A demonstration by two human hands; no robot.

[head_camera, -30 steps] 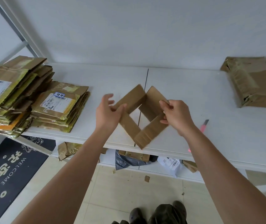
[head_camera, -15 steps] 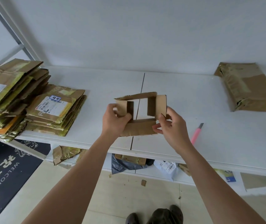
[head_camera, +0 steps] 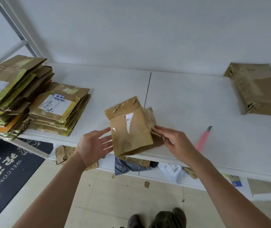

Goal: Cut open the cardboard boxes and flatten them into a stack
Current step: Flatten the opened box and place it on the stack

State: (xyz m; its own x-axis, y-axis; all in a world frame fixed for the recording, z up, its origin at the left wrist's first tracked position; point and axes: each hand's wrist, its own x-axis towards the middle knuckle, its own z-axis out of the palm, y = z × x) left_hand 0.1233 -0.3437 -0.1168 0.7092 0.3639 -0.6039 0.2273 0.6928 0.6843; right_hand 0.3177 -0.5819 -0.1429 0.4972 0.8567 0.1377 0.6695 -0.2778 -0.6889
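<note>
Holding the centre of the view, a flattened cardboard box (head_camera: 130, 129) hangs tilted above the near edge of the white table (head_camera: 189, 102), between the two hands. The right hand (head_camera: 175, 142) pinches its right edge, thumb and fingertips closed on the folded flaps there. The left hand (head_camera: 92, 145) is spread, palm turned toward the box, fingers straight and reaching the box's left edge; whether they press it or only brush it cannot be told.

The lower shelf (head_camera: 148, 173) under the table holds a grey plastic bag (head_camera: 128, 167), a white parcel bag with a barcode (head_camera: 171, 171) and crumpled scraps of taped cardboard (head_camera: 62, 153).

The held box is brown and pressed flat. Clear, glossy tape runs across its top flap and down its face, and a narrow white label with a barcode sits near the upper middle. Its edges look slightly blurred.

At the table's left end lie two stacks of flattened boxes (head_camera: 32, 104), the nearer one topped by a shipping label. A sealed cardboard box (head_camera: 256, 89) sits at the far right. A pink box cutter (head_camera: 203, 139) lies on the table just right of the right hand. Dark shoes (head_camera: 161, 219) stand on the tiled floor, and a dark doormat (head_camera: 8, 167) lies to the left.
</note>
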